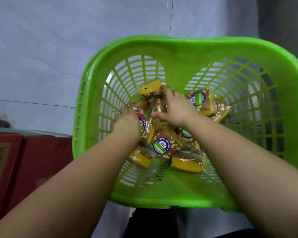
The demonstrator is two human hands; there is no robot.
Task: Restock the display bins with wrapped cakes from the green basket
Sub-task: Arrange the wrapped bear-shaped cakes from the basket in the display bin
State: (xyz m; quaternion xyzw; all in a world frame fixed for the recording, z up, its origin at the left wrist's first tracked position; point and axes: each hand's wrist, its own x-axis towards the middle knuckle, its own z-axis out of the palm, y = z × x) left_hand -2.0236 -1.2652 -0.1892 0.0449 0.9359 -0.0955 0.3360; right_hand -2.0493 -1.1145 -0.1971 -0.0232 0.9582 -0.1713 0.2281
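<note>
Head view looks down into the green basket, a latticed plastic tub standing on a pale grey floor. Both bare forearms reach in over its near rim.

Contents: a loose pile of wrapped cakes lies on the basket bottom, toward its middle and far side. Each is a yellow sponge block with a brown nut-speckled top, sealed in clear film; several carry a round purple and green label. One labelled cake lies at the right of the pile, tilted against its neighbours.

Left hand: positioned at the left edge of the pile, back of the hand upward, fingers curled down into the wrappers beside a packet with a barcode strip. The fingertips are hidden, so I cannot tell whether they hold a packet or only press on it.

Right hand: positioned over the centre of the pile, fingers spread and extended, thumb pointing left. The fingertips touch the far cake, which shows its yellow side; no closed grasp is visible.

Surroundings: red cartons stand on the floor left of the basket, close to its wall. A dark garment shows below the near rim.
</note>
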